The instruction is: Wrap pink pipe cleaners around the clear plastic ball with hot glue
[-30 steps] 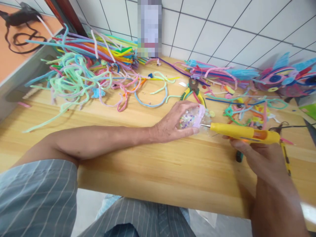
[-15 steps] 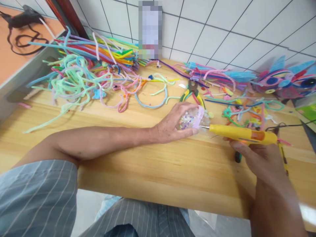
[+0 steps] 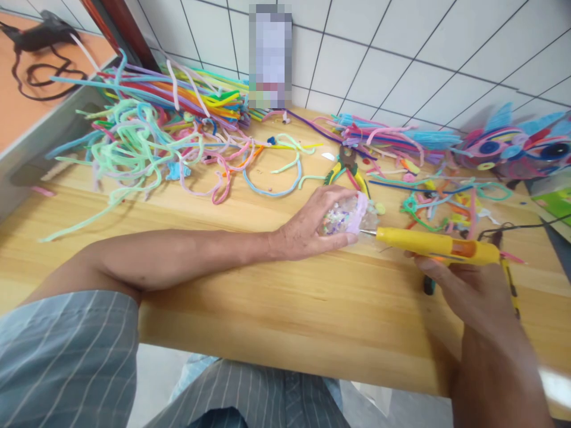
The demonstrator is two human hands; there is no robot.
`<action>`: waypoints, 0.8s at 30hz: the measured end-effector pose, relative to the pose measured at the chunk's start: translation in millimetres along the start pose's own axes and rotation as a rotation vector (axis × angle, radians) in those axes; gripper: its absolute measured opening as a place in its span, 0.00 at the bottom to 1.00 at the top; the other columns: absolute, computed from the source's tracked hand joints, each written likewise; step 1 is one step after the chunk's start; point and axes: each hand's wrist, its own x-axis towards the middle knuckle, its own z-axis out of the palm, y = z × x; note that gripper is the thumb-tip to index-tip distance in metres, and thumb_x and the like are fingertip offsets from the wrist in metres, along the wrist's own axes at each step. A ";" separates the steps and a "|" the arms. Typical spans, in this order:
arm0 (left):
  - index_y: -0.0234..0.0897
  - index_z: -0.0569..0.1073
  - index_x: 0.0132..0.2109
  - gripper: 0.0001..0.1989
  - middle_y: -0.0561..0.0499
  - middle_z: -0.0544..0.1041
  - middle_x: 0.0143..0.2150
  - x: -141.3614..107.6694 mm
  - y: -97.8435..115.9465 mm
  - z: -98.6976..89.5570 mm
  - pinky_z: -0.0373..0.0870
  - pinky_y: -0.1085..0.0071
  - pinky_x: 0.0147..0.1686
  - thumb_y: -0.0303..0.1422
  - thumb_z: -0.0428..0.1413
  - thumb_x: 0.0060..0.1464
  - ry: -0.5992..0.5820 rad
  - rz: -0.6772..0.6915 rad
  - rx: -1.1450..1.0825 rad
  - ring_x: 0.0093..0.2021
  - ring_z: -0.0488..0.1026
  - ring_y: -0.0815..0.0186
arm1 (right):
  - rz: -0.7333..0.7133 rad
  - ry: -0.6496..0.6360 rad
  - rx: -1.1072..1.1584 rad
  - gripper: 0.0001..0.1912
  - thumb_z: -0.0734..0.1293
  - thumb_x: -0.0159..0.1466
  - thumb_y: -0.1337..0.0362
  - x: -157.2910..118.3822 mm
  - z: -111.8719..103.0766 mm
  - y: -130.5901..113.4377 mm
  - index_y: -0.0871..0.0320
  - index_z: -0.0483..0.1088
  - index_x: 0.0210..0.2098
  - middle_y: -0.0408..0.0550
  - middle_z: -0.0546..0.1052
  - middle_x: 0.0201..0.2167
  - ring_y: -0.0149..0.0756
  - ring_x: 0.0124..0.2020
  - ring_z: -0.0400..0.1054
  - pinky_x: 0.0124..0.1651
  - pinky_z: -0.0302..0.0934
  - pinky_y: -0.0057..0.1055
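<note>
"Clear container point(image 3: 341, 215) with coloured bits showing in or on it: where was it?"

"Near the middle of the tabletop point(image 3: 267, 309), between the front and back edges. A lilac strip point(image 3: 357, 211) crossed its right end. Whether it rested on the wood or was lifted, I couldn't tell."

"And the 2 hands?"

"The left hand point(image 3: 307, 223) grasped the container from the left, thumb point(image 3: 343, 240) toward the front edge. The right hand point(image 3: 468, 291) gripped a yellow tool point(image 3: 414, 241), apparently a glue gun, its metal tip point(image 3: 368, 232) at the strip. I couldn't tell if they touched."

"What made for good work there?"

"A light, even hold, I'd judge, since thin plastic could dent. A slow, steady tip suited that strip better than a jab. The thumb sat rather near the metal, which was probably hot, so a grip farther left would have been safer."

"What lay farther out?"

"Pliers point(image 3: 347, 160) toward the back edge, just beyond the container. Tangled green stems point(image 3: 129, 145) filled the back left corner, a stem bundle point(image 3: 401, 137) lay along the back edge, and finned craft work point(image 3: 486, 145) stood at the back right corner."
</note>
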 end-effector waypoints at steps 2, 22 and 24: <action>0.41 0.62 0.72 0.37 0.36 0.70 0.70 0.1 0.2 -0.3 0.65 0.44 0.72 0.51 0.63 0.63 -0.007 -0.006 -0.005 0.72 0.66 0.47 | 0.016 0.010 -0.008 0.08 0.76 0.57 0.52 -1.0 -0.8 1.6 0.48 0.85 0.32 0.43 0.86 0.30 0.42 0.31 0.81 0.36 0.75 0.35; 0.42 0.61 0.72 0.37 0.36 0.70 0.70 -0.4 -1.6 0.5 0.65 0.43 0.72 0.49 0.63 0.64 -0.003 0.025 0.007 0.73 0.66 0.46 | 0.030 0.033 -0.019 0.08 0.76 0.58 0.52 -3.5 -2.1 5.0 0.49 0.83 0.32 0.44 0.86 0.31 0.46 0.34 0.81 0.40 0.77 0.41; 0.42 0.61 0.72 0.37 0.36 0.70 0.69 -0.4 -1.6 0.5 0.65 0.43 0.72 0.48 0.63 0.64 -0.001 0.032 0.005 0.72 0.66 0.46 | 0.031 0.021 -0.015 0.08 0.76 0.59 0.53 -3.5 -1.4 4.4 0.49 0.83 0.32 0.45 0.85 0.31 0.45 0.34 0.81 0.40 0.77 0.41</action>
